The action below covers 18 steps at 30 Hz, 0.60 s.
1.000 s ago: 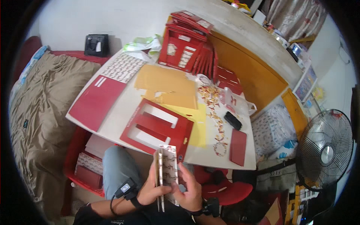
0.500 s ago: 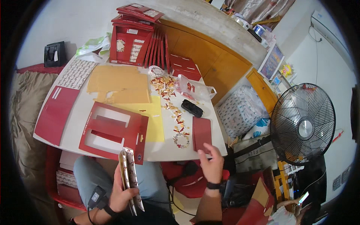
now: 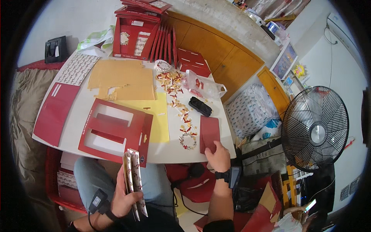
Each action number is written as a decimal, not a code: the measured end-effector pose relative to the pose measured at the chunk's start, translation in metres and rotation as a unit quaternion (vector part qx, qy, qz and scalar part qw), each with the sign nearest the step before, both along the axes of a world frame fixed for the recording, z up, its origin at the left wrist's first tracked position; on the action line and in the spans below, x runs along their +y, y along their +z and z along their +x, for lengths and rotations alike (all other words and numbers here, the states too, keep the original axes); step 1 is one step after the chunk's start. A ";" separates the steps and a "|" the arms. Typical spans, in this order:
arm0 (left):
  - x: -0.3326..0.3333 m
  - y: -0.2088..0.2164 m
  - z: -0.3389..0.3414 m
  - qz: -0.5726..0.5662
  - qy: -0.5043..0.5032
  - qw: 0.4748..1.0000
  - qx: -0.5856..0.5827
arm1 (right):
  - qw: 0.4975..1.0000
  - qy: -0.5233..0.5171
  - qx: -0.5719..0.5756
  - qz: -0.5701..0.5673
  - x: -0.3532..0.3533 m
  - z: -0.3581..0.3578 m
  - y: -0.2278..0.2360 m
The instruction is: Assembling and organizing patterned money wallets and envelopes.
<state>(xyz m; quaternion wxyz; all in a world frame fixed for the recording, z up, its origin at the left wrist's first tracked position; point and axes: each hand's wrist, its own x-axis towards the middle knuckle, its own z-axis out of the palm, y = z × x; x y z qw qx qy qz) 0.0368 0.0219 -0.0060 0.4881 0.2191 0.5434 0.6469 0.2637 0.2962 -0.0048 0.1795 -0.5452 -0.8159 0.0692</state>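
Note:
My left hand [image 3: 126, 199] is closed round folded patterned card pieces [image 3: 135, 181], white with a brown print, held upright over my lap. At the table's right front, my right hand [image 3: 218, 156] has its fingers curled on the near end of a dark red folded card [image 3: 210, 133]. Left of that card lies a small ring of beads or bits [image 3: 188, 141]. A red cardboard box sleeve with two cut-out windows [image 3: 116, 127] lies at the front of the table, its near corner just beyond the pieces in my left hand.
Yellow sheets [image 3: 160, 120], tan card [image 3: 123, 77], a red panel [image 3: 58, 114] and patterned sheets [image 3: 77, 67] cover the left side. Scattered paper bits [image 3: 170, 83], a black case [image 3: 199, 106] and a plastic bag [image 3: 205, 89] lie right. Red boxes [image 3: 135, 36] stand behind; a fan [image 3: 317, 131] stands right.
My right hand has come down from above the table edge onto the dark red folded card. My left hand still holds the patterned pieces. The view has shifted slightly.

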 end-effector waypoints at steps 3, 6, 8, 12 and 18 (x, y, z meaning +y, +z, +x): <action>-0.001 0.005 -0.001 0.001 0.000 1.000 -0.018 | 1.000 0.003 0.010 -0.008 0.000 0.006 0.006; 0.000 0.017 -0.003 -0.026 -0.019 0.999 -0.044 | 1.000 0.014 0.026 -0.012 0.006 0.017 0.004; -0.001 0.013 -0.003 -0.014 -0.014 0.999 -0.042 | 0.999 0.022 0.037 -0.008 0.007 0.021 0.003; -0.004 -0.001 -0.006 0.013 -0.001 1.000 -0.028 | 0.996 0.074 0.051 0.013 -0.003 0.017 0.010; -0.005 -0.001 -0.005 0.003 -0.004 1.000 -0.024 | 0.996 0.081 0.012 0.023 -0.006 0.019 0.003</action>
